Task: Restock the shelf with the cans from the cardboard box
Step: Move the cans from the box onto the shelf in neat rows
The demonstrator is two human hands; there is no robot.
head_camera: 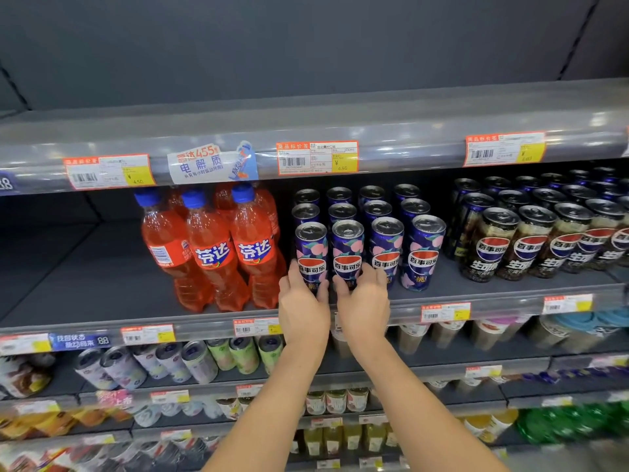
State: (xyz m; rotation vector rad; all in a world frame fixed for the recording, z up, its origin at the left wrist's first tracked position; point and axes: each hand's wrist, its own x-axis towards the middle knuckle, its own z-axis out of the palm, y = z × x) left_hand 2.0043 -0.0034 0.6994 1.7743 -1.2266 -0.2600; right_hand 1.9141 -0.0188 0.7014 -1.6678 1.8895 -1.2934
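Observation:
Several slim blue Pepsi peach cans stand in rows on the middle shelf [476,294]. My left hand [303,308] grips the front-left can [311,250] around its lower part. Beside it, my right hand [364,301] grips the neighbouring front can [347,253] the same way. Both cans stand upright at the shelf's front edge, in line with two more front cans [422,250] to the right. The cardboard box is out of view.
Orange Fanta bottles [214,253] stand just left of the cans, with bare shelf further left. Black Pepsi cans [531,247] fill the right side. The upper shelf rail [391,148] with price tags hangs overhead. Lower shelves hold assorted cans and cups.

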